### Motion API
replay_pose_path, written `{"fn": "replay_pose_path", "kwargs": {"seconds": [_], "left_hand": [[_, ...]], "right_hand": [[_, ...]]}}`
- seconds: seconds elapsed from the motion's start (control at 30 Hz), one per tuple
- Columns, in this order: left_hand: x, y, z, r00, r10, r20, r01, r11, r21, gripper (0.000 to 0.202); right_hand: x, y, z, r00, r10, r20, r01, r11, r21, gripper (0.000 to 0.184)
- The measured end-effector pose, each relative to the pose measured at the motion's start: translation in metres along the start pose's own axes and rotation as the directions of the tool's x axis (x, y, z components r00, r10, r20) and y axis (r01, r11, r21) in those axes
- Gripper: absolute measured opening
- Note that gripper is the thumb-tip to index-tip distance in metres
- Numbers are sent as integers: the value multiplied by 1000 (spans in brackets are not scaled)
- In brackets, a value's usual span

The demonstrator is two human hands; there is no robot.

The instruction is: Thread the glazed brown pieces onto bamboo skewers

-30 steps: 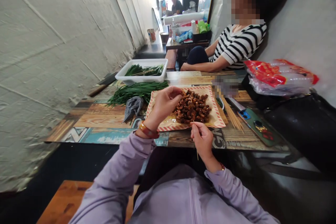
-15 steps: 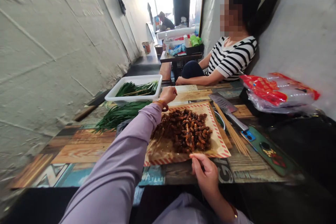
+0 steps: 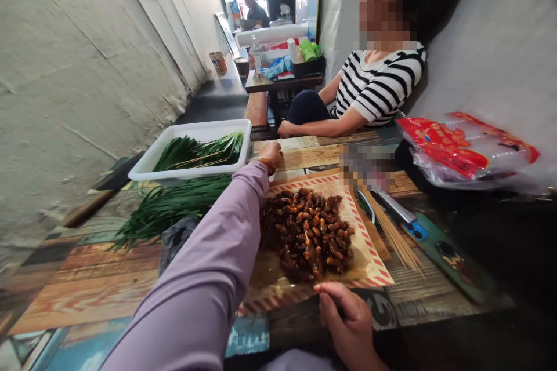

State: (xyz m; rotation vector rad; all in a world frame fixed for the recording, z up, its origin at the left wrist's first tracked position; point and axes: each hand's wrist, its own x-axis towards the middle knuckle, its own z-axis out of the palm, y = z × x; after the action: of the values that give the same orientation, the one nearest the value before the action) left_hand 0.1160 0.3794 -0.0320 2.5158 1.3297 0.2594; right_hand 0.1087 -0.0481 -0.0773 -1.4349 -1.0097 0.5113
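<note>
Glossy dark brown pieces of food [image 3: 313, 232], coated in sauce, lie heaped on a striped-edged paper sheet [image 3: 369, 243]. At the sheet's front edge my right hand [image 3: 348, 313] pinches the near end of a thin skewer [image 3: 307, 237], whose pale tip shows among the pieces. My left hand [image 3: 272, 155] is stretched past the sheet's far left corner, close to the tabletop. Its fingers are curled closed, and what they hold, if anything, is hidden. Long green leaves [image 3: 174, 208] lie left of my sleeve, beside a dark crumpled bag [image 3: 176, 237].
A white tub [image 3: 143, 169] of cut greens stands at the back left. Right of the paper are bare skewers [image 3: 395, 232], a cleaver handle [image 3: 395, 206], a phone [image 3: 452, 255] and a red-printed plastic pack [image 3: 465, 145]. A person in a striped top [image 3: 378, 87] sits across the table.
The camera view has tilted down and shifted, so the table sits lower and further left. Both hands keep about the same places around the paper, the right still pinching at its front edge.
</note>
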Motion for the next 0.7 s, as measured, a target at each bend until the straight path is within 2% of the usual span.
{"fn": "replay_pose_path", "kwargs": {"seconds": [0.1,0.2,0.3,0.37,0.43,0.5,0.57,0.63,0.7], "left_hand": [[-6,5,-21,999,21,32,-21,1000,8,35],[-20,17,-51,999,47,8,-47,999,10,43],[-45,33,-76,998,59,-38,-59,998,-4,48],[-65,44,-86,997,55,-57,-58,997,-41,48],[-86,55,-91,996,33,-88,-49,981,-190,46],[-104,66,-93,987,-25,-157,-43,908,-416,39],[-119,75,-93,968,-108,-225,-53,794,-605,31],[-129,81,-95,951,-166,-260,-75,694,-716,25],[-137,83,-98,943,-176,-281,-111,632,-767,20]], "right_hand": [[0,0,-2,1000,8,20,-8,999,-31,17],[-1,0,-4,999,8,36,-7,1000,-30,20],[0,-2,-4,1000,0,25,0,1000,-7,21],[0,-2,-3,1000,-11,10,11,1000,-4,22],[1,-2,-2,1000,-21,-4,21,1000,-1,23],[1,-2,-2,1000,-19,0,19,1000,10,23],[1,-2,-3,1000,-15,10,15,1000,16,24],[0,-3,-5,1000,-14,3,14,1000,10,23],[-1,-5,-6,1000,-15,9,15,1000,24,22]]}}
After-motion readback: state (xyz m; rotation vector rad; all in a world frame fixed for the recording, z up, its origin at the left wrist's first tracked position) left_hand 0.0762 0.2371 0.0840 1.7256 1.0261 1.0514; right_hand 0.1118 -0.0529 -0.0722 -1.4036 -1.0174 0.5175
